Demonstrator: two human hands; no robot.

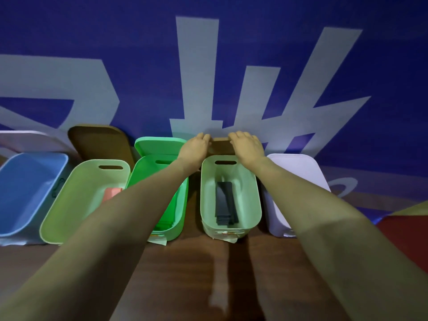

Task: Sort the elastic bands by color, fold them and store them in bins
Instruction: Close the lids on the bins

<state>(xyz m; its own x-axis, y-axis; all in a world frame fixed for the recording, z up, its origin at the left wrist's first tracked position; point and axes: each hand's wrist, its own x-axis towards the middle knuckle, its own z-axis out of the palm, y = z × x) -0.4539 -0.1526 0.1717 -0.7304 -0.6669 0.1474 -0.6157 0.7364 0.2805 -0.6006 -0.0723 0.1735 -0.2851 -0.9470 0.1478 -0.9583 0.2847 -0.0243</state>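
Both arms reach far forward over a row of bins. My left hand [196,145] and my right hand [247,144] grip the two upper corners of a brown lid [221,147] that leans on the wall behind a pale green bin [254,205]. That bin holds a stack of folded dark grey bands [225,200]. To its left a bright green bin [183,209] holds green bands, mostly hidden by my left arm. A pale green bin [69,205] further left holds a pink band [112,193].
A blue bin [27,193] stands at the far left, and a lilac bin with its lid on [294,181] at the right. A second brown lid [99,144] and a green lid [159,144] lean on the blue wall. Brown wooden tabletop [196,274] lies in front.
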